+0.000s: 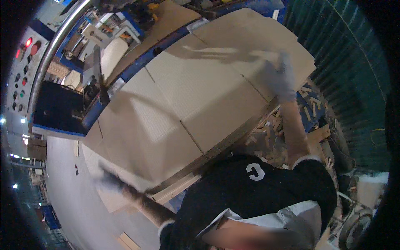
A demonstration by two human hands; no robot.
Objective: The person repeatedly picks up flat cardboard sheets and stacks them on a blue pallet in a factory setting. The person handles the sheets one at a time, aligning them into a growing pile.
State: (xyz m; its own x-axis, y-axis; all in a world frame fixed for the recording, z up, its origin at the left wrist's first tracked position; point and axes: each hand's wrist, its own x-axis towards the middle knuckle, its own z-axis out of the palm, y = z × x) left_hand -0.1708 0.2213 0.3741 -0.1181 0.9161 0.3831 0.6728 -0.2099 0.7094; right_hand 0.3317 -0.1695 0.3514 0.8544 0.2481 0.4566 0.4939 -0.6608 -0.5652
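Observation:
A broad stack of brown corrugated cardboard blanks (166,104) with cut slots lies across the machine in front of me. My right hand (280,79), in a grey glove, is over the far right part of the top sheet, its fingers stretched out. At the sheet's near left end is my left hand (110,181), also gloved. Motion blurs it, but its thumb stands apart from the fingers and no held thing shows. Whether either palm presses on the cardboard cannot be made out.
Left of the cardboard stands a control panel (25,75) with buttons and red lights, beside a curved metal rail (52,50). Machine parts with a blue frame (93,118) border the far side. Cardboard scraps (271,143) lie heaped below the near edge. A green corrugated wall (341,62) rises at right.

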